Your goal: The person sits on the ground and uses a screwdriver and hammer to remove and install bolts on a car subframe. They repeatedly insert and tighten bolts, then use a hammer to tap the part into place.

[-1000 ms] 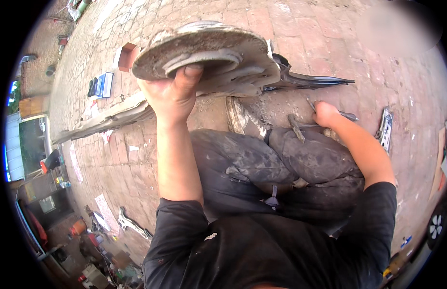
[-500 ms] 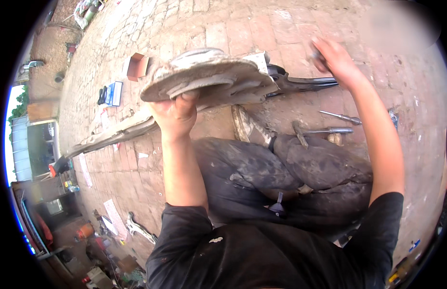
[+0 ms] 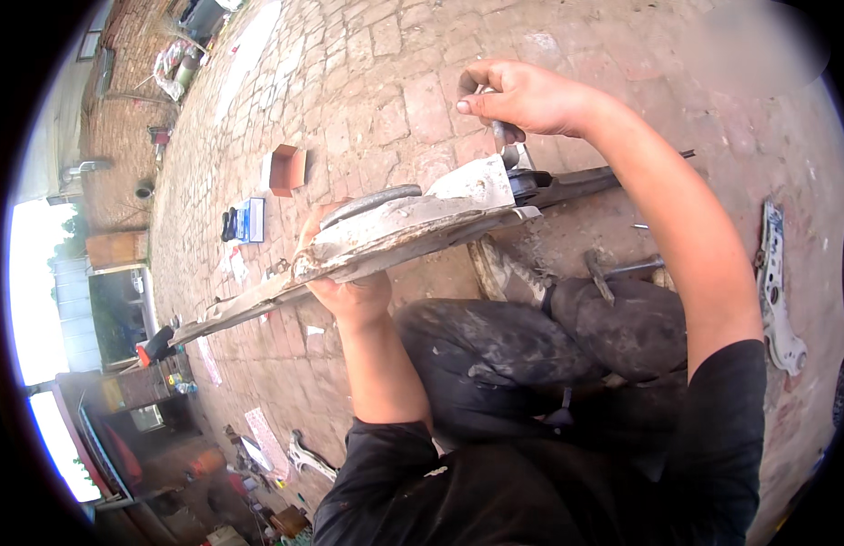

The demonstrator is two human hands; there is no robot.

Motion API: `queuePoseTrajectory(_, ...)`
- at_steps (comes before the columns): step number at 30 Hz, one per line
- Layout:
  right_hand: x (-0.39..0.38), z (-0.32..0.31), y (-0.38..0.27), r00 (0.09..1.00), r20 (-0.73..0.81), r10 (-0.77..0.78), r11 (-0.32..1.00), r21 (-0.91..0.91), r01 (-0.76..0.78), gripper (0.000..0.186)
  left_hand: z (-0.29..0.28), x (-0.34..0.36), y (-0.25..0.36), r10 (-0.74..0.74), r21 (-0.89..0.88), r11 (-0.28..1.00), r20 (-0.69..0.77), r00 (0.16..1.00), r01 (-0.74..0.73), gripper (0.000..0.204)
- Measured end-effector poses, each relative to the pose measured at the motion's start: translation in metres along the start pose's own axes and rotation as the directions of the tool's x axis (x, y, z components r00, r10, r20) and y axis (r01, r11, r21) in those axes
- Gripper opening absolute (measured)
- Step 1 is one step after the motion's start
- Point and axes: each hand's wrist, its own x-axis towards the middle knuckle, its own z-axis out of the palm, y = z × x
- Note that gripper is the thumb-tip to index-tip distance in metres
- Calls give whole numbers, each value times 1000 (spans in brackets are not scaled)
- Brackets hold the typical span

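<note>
A dirty grey metal car suspension arm [image 3: 413, 227] is held up above my lap, its long narrow end reaching down to the left. My left hand [image 3: 349, 293] is closed around its wide, rounded middle, thumb below and fingers on the far side. At the right end of the arm sits a black rubber bushing [image 3: 529, 185]. Just above it, my right hand [image 3: 527, 98] is closed on a short grey metal rod [image 3: 502, 132], which looks like a bolt. The rod's lower end is at the bushing end; whether it is inserted cannot be made out.
On the brick ground [image 3: 376, 100] stand an open cardboard box [image 3: 286, 171] and a blue-and-white box [image 3: 250, 220]. A hammer [image 3: 613, 273] lies by my right leg. Another, pale suspension arm [image 3: 777, 291] lies far right. Loose parts and papers [image 3: 267, 441] are at lower left.
My right hand has moved left and in to the suspension arm's bushing end. The arm has tilted in my left hand, so its round underside has turned from view. The view has shifted right.
</note>
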Motion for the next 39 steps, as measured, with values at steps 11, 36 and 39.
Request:
queuePoseTrajectory(11, 0, 14, 8, 994, -93, -66, 998, -1, 66, 30, 3, 1, 1, 10, -23, 1000, -30, 999, -11, 71)
queuePoseTrajectory(36, -46, 57, 40, 985, -136, 103, 948, 315, -56, 35, 7, -53, 55, 27, -13, 1000, 151, 988, -25, 24)
queuePoseTrajectory(39, -59, 64, 43, 993, -81, 91, 942, 331, -59, 34, 2, -75, 60, 119, 35, 991, 228, 966, -130, 21)
